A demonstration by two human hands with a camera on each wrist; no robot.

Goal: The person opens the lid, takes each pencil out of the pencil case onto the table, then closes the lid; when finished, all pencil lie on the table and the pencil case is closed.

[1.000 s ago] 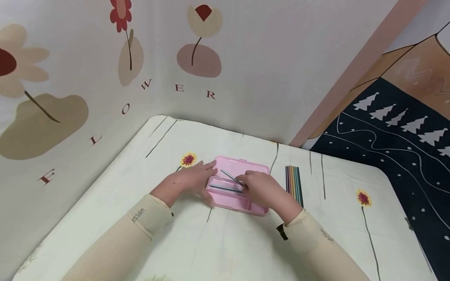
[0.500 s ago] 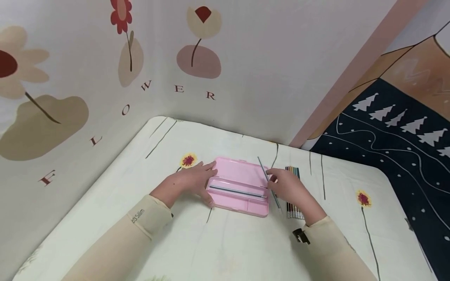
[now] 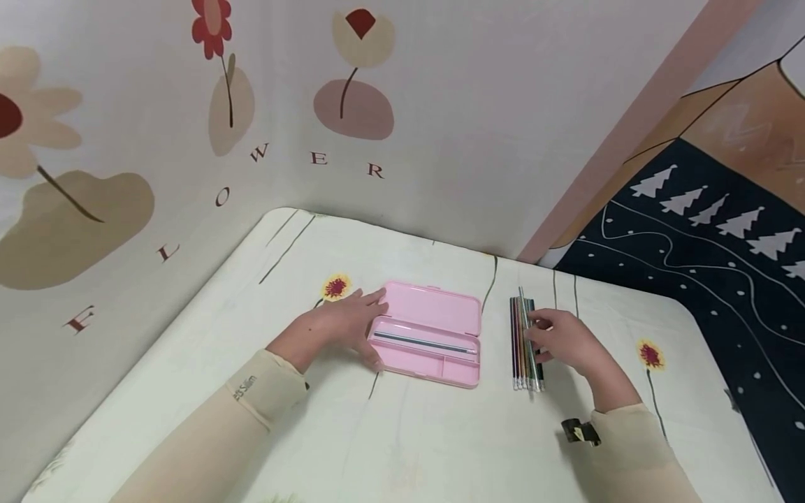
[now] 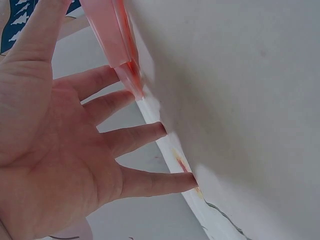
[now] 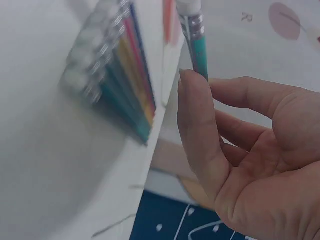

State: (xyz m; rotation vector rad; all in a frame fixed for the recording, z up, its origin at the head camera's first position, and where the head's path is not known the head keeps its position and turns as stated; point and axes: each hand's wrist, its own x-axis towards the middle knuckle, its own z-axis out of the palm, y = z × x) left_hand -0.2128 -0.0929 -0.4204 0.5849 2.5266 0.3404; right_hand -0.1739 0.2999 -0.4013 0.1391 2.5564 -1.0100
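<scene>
My right hand point(image 3: 562, 339) pinches a teal pencil point(image 5: 199, 52) between thumb and forefinger, its white eraser end up in the right wrist view. In the head view that pencil hangs over a row of coloured pencils point(image 3: 518, 349), which lie side by side with their eraser ends toward me. An opened pink pencil case point(image 3: 434, 307) stands left of the row. One dark pencil point(image 3: 424, 342) lies in its long compartment. Against the case's left edge rests my left hand point(image 3: 346, 325), fingers spread and straight; the left wrist view shows fingertips at the pink edge and on the cloth.
A white cloth with printed flowers point(image 3: 336, 286) covers the table point(image 3: 409, 440). Behind and to the left rises a pale wall point(image 3: 453, 140) with printed flowers and letters. A dark blue patterned hanging point(image 3: 711, 279) borders the right side.
My right hand has lifted the teal pencil out of the pink case and carried it right, over the row of pencils. The left hand stays at the case's edge.
</scene>
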